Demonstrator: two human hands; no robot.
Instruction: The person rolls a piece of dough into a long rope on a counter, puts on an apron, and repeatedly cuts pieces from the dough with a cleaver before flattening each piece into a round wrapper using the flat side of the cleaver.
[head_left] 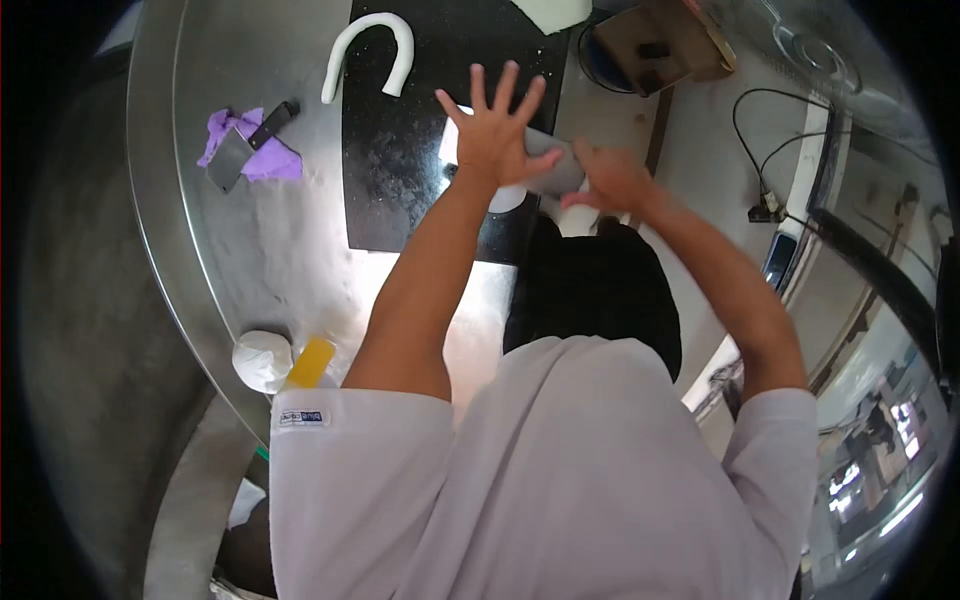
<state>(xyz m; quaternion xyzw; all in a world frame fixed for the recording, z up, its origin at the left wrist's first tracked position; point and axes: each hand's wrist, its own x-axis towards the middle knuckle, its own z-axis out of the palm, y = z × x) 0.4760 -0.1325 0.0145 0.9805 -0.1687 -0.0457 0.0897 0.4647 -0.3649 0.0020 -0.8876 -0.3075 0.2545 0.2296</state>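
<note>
My left hand (492,140) is over the black board, fingers spread wide, its thumb against a broad grey roller-like piece (553,168). At that piece's right end is my right hand (612,182), slightly blurred, with its fingers bent round the end. Part of the grey piece is hidden by my left hand, so its exact kind is unclear. A white rounded piece (507,199), which looks like dough, shows just below my left hand. Farther up the board lies a curved white dough roll (398,66), bent like a hook.
The black board (395,200) rests on a metal table (290,240). At the left, a cleaver (232,158) lies on a purple cloth (275,162). A white bundle (262,361) and a yellow piece (311,362) are near my left sleeve. Cables (765,150) run at the right.
</note>
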